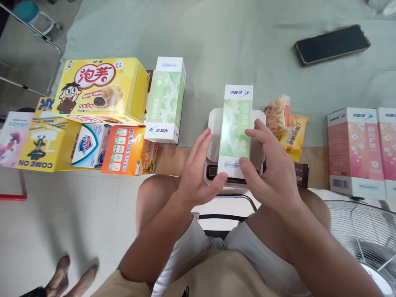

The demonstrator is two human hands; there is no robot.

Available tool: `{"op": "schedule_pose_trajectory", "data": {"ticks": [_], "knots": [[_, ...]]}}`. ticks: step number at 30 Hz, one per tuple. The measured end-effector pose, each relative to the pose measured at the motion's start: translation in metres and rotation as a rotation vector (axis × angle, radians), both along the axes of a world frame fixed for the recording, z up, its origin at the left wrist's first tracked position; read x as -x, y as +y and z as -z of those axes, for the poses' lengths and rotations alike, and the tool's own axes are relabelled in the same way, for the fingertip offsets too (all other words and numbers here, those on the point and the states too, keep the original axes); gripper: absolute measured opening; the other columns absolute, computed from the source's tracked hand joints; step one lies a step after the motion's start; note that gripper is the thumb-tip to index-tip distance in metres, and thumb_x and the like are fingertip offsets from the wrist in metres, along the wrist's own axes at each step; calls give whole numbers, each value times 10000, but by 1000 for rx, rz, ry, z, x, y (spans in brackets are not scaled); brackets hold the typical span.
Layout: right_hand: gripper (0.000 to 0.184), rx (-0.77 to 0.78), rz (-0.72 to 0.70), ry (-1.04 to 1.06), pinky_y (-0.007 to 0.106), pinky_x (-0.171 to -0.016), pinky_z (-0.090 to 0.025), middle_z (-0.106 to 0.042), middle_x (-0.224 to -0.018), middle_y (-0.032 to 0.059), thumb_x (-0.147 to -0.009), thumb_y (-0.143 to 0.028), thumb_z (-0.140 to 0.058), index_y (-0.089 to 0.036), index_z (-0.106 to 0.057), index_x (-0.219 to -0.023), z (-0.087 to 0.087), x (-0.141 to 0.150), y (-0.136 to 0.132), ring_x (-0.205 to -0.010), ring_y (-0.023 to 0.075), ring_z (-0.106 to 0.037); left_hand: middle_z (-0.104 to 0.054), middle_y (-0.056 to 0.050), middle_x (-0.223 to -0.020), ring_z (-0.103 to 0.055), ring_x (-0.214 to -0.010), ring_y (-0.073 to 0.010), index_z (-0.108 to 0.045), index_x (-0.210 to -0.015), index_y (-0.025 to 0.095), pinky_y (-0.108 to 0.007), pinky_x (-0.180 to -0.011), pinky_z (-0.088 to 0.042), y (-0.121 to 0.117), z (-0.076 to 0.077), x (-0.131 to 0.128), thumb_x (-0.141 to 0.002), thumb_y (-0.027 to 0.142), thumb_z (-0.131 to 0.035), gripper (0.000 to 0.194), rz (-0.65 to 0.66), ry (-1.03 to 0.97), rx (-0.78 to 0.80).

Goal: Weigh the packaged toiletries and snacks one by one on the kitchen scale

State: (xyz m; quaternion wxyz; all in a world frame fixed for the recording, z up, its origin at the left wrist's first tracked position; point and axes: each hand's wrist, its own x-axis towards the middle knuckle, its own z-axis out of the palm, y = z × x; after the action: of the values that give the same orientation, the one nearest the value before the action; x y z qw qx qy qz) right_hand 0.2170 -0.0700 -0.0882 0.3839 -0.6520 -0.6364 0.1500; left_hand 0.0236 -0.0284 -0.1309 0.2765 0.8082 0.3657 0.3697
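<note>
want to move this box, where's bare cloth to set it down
Bare cloth lies between the scale and the other green box, beyond the scale toward the phone, and, narrower, between the yellow packet and pink boxes. Crowded: around the yellow carton, and just right of the scale.

I'd call this an ordinary indoor room, though whether home or office I can't tell: pale floor (93, 206) underfoot, a teal-seated stool (26, 11), a wire-guarded fan (355, 218), and a wooden tabletop (171, 162) under green cloth (216, 37), carrying a phone (332, 44).
</note>
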Motion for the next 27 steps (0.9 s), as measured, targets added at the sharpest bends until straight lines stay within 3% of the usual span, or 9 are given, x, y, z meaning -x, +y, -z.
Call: {"op": "schedule_pose_trajectory", "data": {"ticks": [6, 10, 16, 22, 25, 27], "knots": [[551, -14, -2, -25, 573, -1095, -606, -587, -1567, 241, -930, -331, -618, -186, -533, -1454, -1, -2, -3, -1461, 355, -598, -442, -253, -1668, -429, -1593, -352, -295, -1653, 178, -568, -1281, -416, -2, 1, -1, -1040, 632, -463, 781, 12, -21, 21], [548, -27, 16, -78, 571, -1099, -605, -614, -1550, 204, -920, -313, -623, -219, -532, -1452, 1, 1, -4, -1457, 358, -605, -430, -259, -1679, -417, -1600, -366, -302, -1652, 158, -570, -1284, -414, -3, 2, -1, -1040, 612, -486, 784, 23, -27, 32], [577, 21, 21, -150, 739, -1222, -428, -704, -1415, 153, -934, -384, -573, -245, -492, -1488, 7, 10, -4, -1422, 387, -625, -501, -199, -1655, -358, -1627, -393, -255, -1684, 200, -616, -1285, -392, -8, 2, -9, -1026, 552, -542, 800, 54, -19, 14], [595, 16, -82, -131, 557, -1098, -605, -642, -1518, 144, -948, -324, -565, -250, -463, -1530, -6, 18, -3, -1475, 341, -586, -404, -192, -1723, -413, -1608, -348, -145, -1721, 237, -562, -1297, -414, -13, 6, -13, -1051, 464, -547, 813, 25, -147, -61], [555, -15, -97, -64, 527, -1182, -557, -467, -1691, 126, -985, -326, -521, -267, -486, -1536, -14, 25, 1, -1589, 322, -449, -382, -188, -1735, -411, -1610, -351, -79, -1729, 257, -536, -1249, -491, -9, 5, -8, -1063, 471, -541, 838, 66, -221, -81], [526, -7, -65, -37, 530, -1232, -514, -399, -1737, 94, -1012, -345, -480, -287, -508, -1534, -16, 31, 5, -1624, 308, -390, -445, -190, -1694, -452, -1584, -358, -121, -1721, 261, -527, -1219, -523, -8, 2, -4, -1065, 508, -533, 814, 43, -227, -118]]}}
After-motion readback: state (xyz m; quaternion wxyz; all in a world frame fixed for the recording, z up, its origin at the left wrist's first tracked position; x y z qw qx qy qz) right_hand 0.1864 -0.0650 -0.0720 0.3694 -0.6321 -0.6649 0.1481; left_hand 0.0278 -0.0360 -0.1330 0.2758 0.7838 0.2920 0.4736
